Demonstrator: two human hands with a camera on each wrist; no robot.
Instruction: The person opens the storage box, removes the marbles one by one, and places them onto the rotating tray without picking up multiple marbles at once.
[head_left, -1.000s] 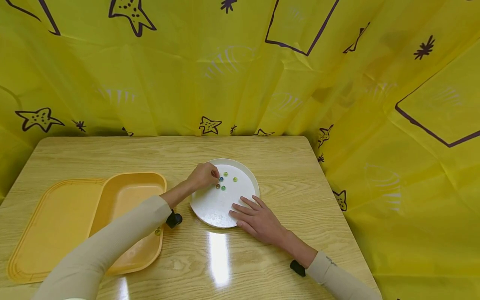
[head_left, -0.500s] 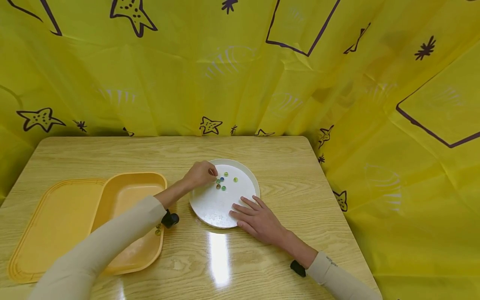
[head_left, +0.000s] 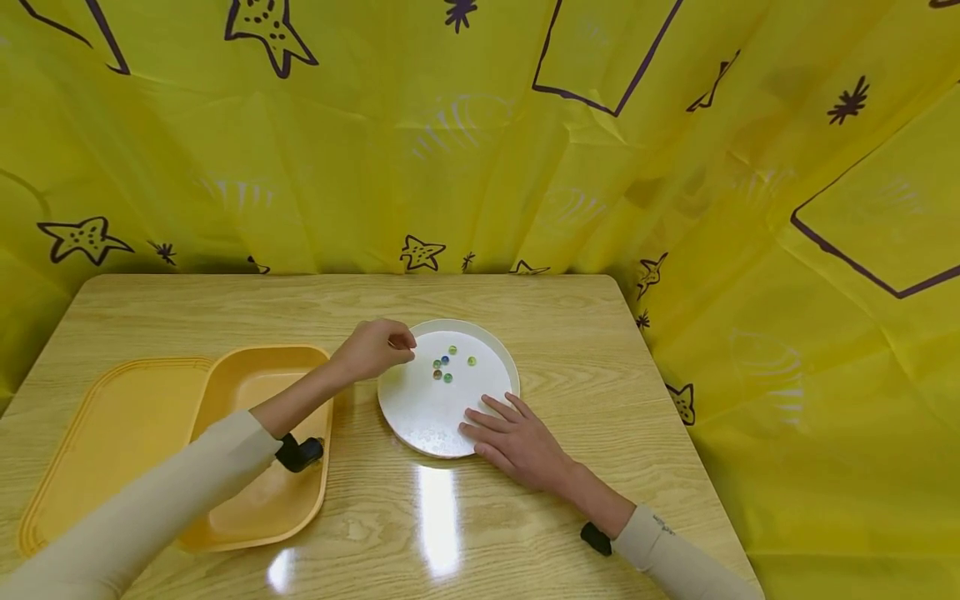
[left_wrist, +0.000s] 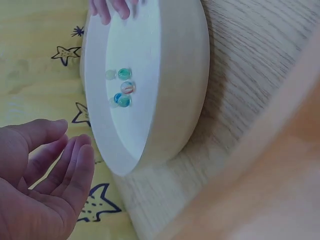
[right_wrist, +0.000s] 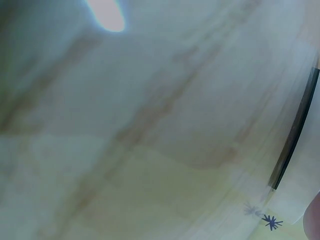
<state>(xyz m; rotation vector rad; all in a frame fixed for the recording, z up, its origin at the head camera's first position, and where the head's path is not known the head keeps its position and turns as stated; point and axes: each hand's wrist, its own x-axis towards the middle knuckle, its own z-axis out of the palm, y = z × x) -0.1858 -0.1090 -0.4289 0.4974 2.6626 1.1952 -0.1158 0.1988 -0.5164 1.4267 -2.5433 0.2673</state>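
Several glass marbles (head_left: 447,378) lie close together on a round white tray (head_left: 420,417) with a raised rim, among them a blue marble (head_left: 445,360) and a brownish marble (head_left: 437,375). At the tray's left rim hovers my left hand (head_left: 372,350), its fingers loosely bent. In the left wrist view, a gap shows between that hand's thumb (left_wrist: 50,131) and fingertips, with nothing in it. My right hand (head_left: 517,442) lies with fingers spread over the tray's right front rim; in the right wrist view only a fingertip (right_wrist: 312,217) shows.
Left of the tray stands an orange-yellow two-part container: a deep bin (head_left: 277,525) and a flat lid-like panel (head_left: 120,433). My left forearm and its black wrist strap (head_left: 300,454) cross above the bin. A yellow patterned curtain (head_left: 480,192) hangs behind the wooden table (head_left: 570,333).
My left hand has drawn back leftward from the marbles, leaving a green marble in plain view beside the blue one. My right hand has kept its place on the tray.
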